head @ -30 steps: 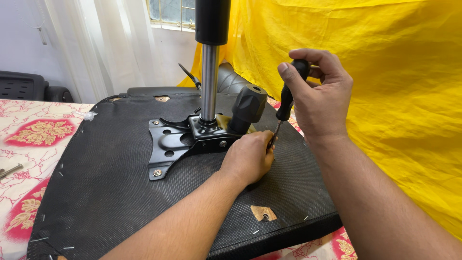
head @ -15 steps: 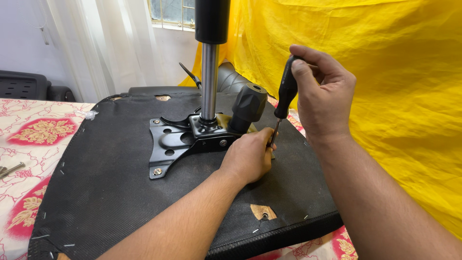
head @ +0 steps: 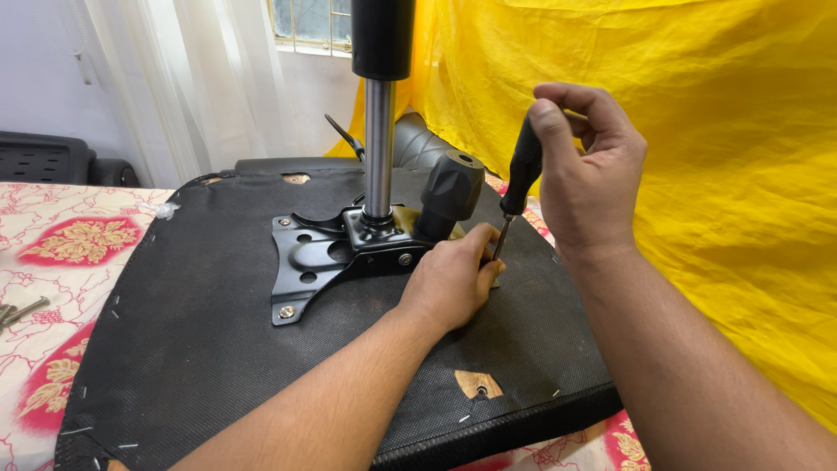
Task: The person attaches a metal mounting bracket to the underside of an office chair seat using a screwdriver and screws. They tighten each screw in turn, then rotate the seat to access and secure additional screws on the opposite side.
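Loose screws (head: 22,310) at table's left edge, on floral cloth (head: 78,240). Upturned chair seat base (head: 200,349) covers table; black mounting plate (head: 314,262) at its centre, gas-lift column (head: 378,144) upright, tilt knob (head: 449,192) beside.

Left hand (head: 453,279) curled shut, pinching screwdriver tip at plate's right edge; screw itself hidden. Right hand (head: 588,170) wrapped closed round screwdriver (head: 519,179) handle, shaft near-vertical.

Risk: tip slips off, jabs left fingers or tears fabric; knob crowds handle swing. Yellow drape (head: 715,157) right.

Seat underside (head: 218,349) matt black woven cloth; column (head: 378,148) polished metal; plate (head: 305,262) black painted metal.
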